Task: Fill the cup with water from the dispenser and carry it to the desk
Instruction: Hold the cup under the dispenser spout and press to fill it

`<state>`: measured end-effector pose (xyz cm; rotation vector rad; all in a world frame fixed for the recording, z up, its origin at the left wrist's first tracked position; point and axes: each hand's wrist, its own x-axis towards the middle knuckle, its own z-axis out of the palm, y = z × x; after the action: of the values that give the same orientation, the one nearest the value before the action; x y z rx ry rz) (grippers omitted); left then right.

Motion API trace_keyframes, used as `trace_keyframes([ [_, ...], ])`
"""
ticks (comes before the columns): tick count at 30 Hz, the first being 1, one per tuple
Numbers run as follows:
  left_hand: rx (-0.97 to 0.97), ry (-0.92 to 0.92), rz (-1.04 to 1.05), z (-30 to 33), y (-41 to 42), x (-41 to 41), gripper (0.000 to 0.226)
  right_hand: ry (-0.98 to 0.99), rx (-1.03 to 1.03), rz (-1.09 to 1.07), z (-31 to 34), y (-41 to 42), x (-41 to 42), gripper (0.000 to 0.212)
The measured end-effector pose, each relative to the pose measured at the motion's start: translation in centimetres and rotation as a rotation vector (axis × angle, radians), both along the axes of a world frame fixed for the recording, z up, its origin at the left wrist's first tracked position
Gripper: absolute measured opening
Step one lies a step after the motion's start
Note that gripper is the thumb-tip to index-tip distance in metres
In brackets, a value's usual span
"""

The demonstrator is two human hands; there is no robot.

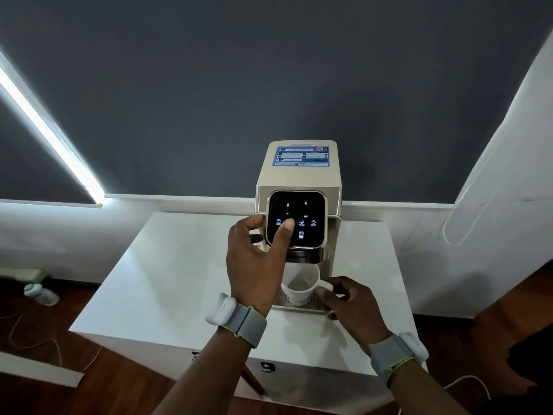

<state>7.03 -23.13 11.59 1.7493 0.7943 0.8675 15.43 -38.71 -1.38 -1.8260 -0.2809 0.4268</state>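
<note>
On the white table (pixel 167 283), right hand (pixel 356 304) fingers (pixel 324 293) grip the cup (pixel 300 290) handle (under dispenser (pixel 299 181)).

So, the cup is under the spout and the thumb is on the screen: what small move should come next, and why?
Probably move the left hand thumb across the touch panel to the start icon lower down. The cup stands on the drip tray under the spout, held at its handle by the right hand, and no water stream is visible.
</note>
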Motion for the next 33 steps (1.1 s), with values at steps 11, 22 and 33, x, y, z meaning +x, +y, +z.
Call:
trace_keyframes([
  [11, 0.033, 0.012, -0.001, 0.5, -1.2, 0.2, 0.049, 0.028, 0.046, 0.006, 0.3, -0.3, -0.2, 0.012],
  [22, 0.125, 0.08, 0.059, 0.3, -1.4, 0.9, 0.057, 0.01, 0.027, 0.014, 0.6, 0.0, 0.2, 0.008],
  [33, 0.113, 0.142, 0.012, 0.4, -0.8, 0.7, 0.055, 0.025, 0.036, -0.007, 0.6, 0.2, 0.2, 0.005],
])
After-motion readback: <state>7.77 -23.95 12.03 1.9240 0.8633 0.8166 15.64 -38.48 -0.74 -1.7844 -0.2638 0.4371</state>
